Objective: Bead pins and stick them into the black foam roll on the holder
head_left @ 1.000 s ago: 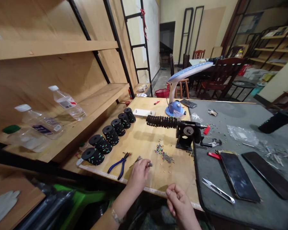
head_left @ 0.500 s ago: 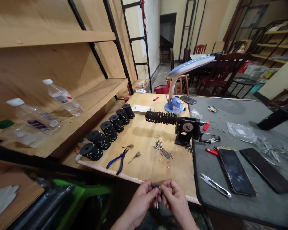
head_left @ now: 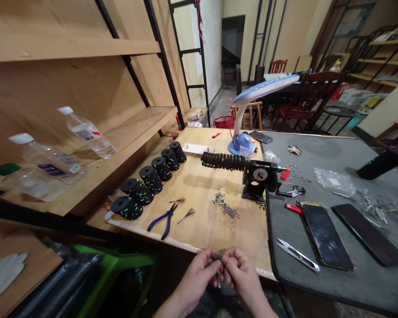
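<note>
My left hand (head_left: pixel 197 277) and my right hand (head_left: pixel 241 274) meet at the near edge of the wooden table (head_left: pixel 199 185), below its front rim. Both pinch one small dark thing (head_left: pixel 216 256) between their fingertips, with a thin pin hanging under it; I cannot make out what it is. Just beyond them on the table lie a small heap of coloured beads (head_left: pixel 223 205), blue-handled pliers (head_left: pixel 162 219) and two little tufts (head_left: pixel 187 214).
Several black spools (head_left: pixel 149 179) line the table's left side. A black winding tool (head_left: pixel 252 174) and a blue desk lamp (head_left: pixel 242 143) stand farther back. Thread snips (head_left: pixel 297 255), two phones (head_left: pixel 325 237) and small parts lie on the grey mat (head_left: pixel 338 176). Bottles (head_left: pixel 86 134) lie on the left shelf.
My left hand lifted a small piece off the table and drew back to meet my right hand at the near edge. In the last half second the hands barely moved.
</note>
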A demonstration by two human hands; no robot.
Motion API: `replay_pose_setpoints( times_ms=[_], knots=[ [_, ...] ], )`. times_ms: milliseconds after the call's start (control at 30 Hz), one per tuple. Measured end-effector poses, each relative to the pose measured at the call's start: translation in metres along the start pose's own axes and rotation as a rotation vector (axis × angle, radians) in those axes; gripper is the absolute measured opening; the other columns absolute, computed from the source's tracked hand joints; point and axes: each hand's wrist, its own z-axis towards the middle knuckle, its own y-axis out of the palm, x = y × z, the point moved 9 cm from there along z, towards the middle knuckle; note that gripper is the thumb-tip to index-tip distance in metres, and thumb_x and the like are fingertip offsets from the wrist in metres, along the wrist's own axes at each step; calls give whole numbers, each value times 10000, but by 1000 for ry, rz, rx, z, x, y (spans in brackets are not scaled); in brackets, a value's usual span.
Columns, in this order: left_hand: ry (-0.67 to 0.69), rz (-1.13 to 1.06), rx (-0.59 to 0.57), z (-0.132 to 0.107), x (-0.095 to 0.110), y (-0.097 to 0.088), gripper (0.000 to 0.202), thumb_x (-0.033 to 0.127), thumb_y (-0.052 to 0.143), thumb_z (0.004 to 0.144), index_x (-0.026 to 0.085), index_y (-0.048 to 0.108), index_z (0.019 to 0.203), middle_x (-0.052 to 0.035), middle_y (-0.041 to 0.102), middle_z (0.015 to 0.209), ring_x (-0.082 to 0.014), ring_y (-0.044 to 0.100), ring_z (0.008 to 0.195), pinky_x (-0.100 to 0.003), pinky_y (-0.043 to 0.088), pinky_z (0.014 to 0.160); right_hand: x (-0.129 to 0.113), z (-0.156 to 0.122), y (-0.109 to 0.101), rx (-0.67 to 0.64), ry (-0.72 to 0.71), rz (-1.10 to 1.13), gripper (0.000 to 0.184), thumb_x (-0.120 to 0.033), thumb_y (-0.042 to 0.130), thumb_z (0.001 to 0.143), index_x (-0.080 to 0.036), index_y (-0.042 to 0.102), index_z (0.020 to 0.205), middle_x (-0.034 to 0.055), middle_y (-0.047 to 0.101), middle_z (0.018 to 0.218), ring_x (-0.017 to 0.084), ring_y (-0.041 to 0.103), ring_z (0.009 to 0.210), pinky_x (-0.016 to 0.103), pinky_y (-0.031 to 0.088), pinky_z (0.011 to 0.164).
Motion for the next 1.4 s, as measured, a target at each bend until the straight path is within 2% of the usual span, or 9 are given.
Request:
replay_pose_setpoints(
  times_ms=[200,333,467,633,800,1000,1167,1400],
  knots=[
    [-1,-76,23,-2,2,0,318,347,788,673,153,557,775,23,590,642,-100,562,546,-192,365,478,1,1,-4,36,-21,-13,540,-695,669,618,-186,496,675,-101,446,337,40,329,308,159,208,347],
    [0,-35,40,0,-1,-3,295,357,762,689,149,557,725,19,582,583,-114,562,531,-200,351,468,2,1,-2,29,-16,-41,546,-706,657,619,-187,501,684,-92,464,352,42,325,314,163,210,348],
    [-20,-8,111,1,-2,-11,306,372,766,665,151,558,701,36,552,542,-98,509,499,-198,327,460,3,-3,-2,15,-18,-54,538,-700,658,624,-192,489,675,-90,477,373,35,293,318,163,199,350],
    [-7,66,133,0,2,-14,329,414,745,678,157,540,691,42,545,549,-85,462,492,-194,315,471,13,-5,-2,-23,11,-81,527,-702,636,642,-199,479,647,-97,450,353,38,282,302,167,195,343],
    [142,239,144,-2,13,-15,292,414,679,759,169,526,713,51,517,590,-99,469,539,-200,355,512,23,-3,-3,-33,55,-97,516,-698,624,643,-200,491,646,-102,429,322,40,264,279,176,178,333],
    [331,502,203,-12,31,-14,176,324,592,842,177,553,753,-4,582,699,-157,558,683,-234,431,649,26,-5,0,-44,107,-61,462,-633,644,657,-201,481,647,-111,416,307,35,240,273,179,140,334],
    [422,646,246,-16,38,-14,100,255,571,845,187,583,773,-24,613,728,-169,570,683,-232,425,641,25,-7,3,-40,123,-26,418,-581,655,670,-195,496,662,-107,430,315,33,237,279,176,137,339],
    [466,712,249,-21,39,-13,91,250,555,852,198,598,791,-31,613,742,-179,580,696,-238,418,643,25,-6,2,-35,126,15,427,-580,682,635,-196,497,613,-112,384,284,27,185,265,193,90,340]
  ],
)
